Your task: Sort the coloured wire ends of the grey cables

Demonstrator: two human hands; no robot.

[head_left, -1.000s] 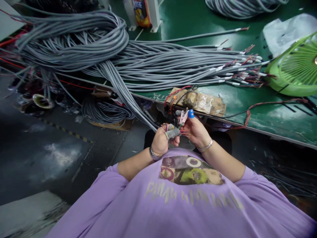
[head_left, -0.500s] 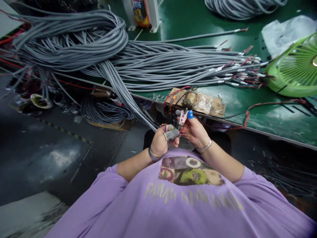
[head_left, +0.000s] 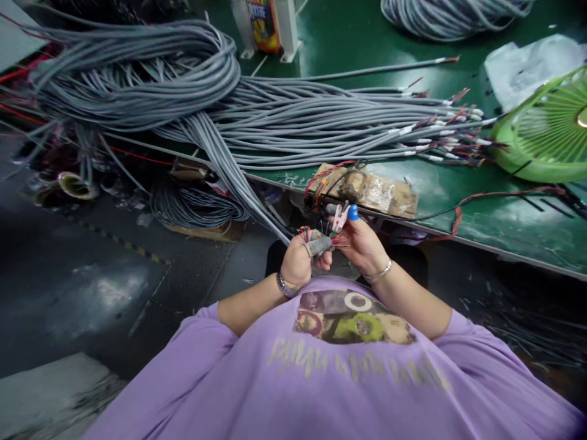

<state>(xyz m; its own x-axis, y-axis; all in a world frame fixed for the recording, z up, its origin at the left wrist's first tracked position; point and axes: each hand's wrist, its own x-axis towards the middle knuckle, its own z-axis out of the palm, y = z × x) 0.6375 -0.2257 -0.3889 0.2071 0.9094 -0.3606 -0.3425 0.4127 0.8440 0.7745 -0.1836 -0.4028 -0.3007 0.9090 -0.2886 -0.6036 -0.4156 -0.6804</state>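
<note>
My left hand is closed round the end of a grey cable, whose thin coloured wires fan out above the fist; a grey finger cot covers its thumb. My right hand is closed too, pinching a small pink and white clip right beside those wires; a blue cot sits on one fingertip. Both hands meet just below the edge of the green workbench. The cable runs up and left into a big bundle of grey cables.
Stripped cable ends lie across the bench beside a green fan. A taped brown pad with red wires sits at the bench edge. Another cable coil and a plastic bag lie further back. More cable coils lie on the dark floor, left.
Both hands stay almost in place, making only tiny shifts at the wire ends. The view has drifted slightly.
</note>
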